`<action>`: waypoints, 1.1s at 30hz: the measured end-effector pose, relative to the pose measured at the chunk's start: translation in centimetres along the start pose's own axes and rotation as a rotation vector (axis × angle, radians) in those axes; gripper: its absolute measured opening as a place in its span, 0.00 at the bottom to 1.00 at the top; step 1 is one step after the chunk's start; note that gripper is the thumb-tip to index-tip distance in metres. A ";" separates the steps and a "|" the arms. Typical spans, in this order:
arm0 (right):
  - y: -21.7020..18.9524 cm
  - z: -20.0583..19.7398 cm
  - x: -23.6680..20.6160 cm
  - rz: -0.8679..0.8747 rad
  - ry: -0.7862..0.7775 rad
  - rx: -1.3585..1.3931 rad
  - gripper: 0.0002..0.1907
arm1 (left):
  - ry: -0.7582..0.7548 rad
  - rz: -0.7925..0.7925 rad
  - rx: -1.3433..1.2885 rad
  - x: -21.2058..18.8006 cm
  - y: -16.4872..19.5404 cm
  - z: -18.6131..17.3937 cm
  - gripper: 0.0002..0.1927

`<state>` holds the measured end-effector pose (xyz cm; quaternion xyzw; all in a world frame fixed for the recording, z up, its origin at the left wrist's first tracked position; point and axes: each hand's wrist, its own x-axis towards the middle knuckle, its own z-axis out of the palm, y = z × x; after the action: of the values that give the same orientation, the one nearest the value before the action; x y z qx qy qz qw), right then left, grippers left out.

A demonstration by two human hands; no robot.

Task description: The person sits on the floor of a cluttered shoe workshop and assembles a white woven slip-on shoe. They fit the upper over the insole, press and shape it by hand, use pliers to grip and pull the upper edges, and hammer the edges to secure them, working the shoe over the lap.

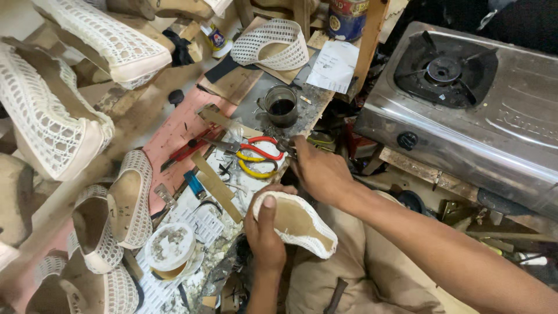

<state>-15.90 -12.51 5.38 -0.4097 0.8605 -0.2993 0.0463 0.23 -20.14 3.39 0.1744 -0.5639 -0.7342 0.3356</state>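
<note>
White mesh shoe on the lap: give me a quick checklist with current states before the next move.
1. Left hand grips the white mesh shoe, thumb on its toe end: ok.
2. Shoe turned sole side up, tan sole showing: ok.
3. Right hand reaches to the bench edge beside the red-handled pliers: ok.
4. What the right fingers pinch: cannot tell, the hand hides it.
5. Metal cup of dark liquid upright, apart from the right hand: ok.
6. Gas stove burner shows no flame: ok.
</note>
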 end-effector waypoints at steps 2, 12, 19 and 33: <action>-1.1 1.0 3.8 -0.002 -0.057 -0.137 0.24 | -0.134 0.046 -0.013 -2.9 -0.1 0.2 0.25; -5.5 6.2 8.9 -0.422 0.121 -0.336 0.15 | 0.012 0.587 0.553 -8.9 -5.1 -0.5 0.41; -10.2 11.3 4.3 -0.187 -0.451 -0.067 0.24 | 0.398 0.521 0.304 -10.3 -7.5 0.2 0.42; 3.1 0.9 -0.9 0.342 0.037 0.821 0.08 | -0.142 -0.096 0.531 -7.7 -0.7 -2.6 0.41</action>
<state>-17.11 -10.79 2.74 -0.2038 0.7263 -0.6115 0.2386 7.23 -16.59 1.00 0.2308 -0.7498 -0.5860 0.2027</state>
